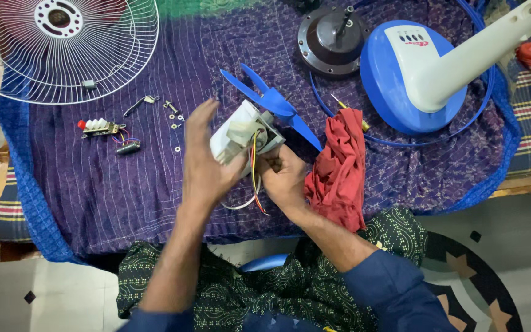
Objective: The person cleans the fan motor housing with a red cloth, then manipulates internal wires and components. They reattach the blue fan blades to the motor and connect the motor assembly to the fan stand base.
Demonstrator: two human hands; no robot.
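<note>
Purple quilted cloth (124, 184) covers table above pale tiled floor (62, 295).

One label shows: a small printed mark (415, 42) on the white panel atop the round blue fan base (394, 92), near the far right corner of the quilt-covered tabletop (93, 197). It is a short strip, dark blue with a touch of red, below a row of dark oval buttons. No packages, signs or screens appear.
</note>
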